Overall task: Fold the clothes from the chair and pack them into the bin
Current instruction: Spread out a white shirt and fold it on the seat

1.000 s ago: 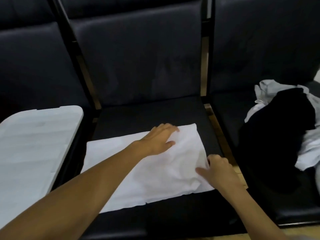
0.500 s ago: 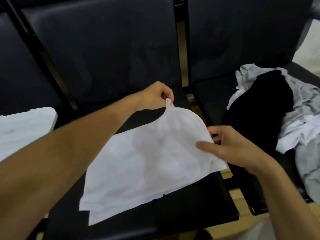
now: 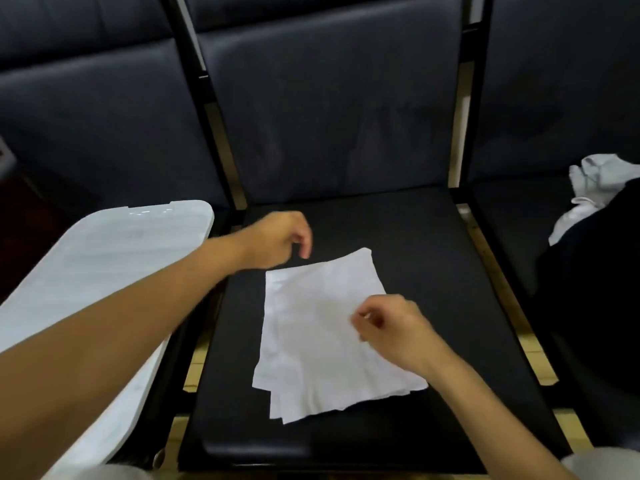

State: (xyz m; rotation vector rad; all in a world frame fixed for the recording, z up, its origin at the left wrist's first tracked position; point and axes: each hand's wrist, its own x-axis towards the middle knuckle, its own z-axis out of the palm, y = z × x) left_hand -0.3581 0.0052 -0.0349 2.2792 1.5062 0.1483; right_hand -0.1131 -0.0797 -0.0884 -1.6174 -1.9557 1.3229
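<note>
Now-folded white cloth (image 3: 322,334) released, left hand (image 3: 277,240) and right hand (image 3: 391,327) loosely curled.

No legible text or labels

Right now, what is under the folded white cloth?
The white cloth lies on the black seat, which shows all around it. Whether anything small lies beneath it cannot be seen; it looks flat.

Head view, steeply down, seemingly close.
</note>
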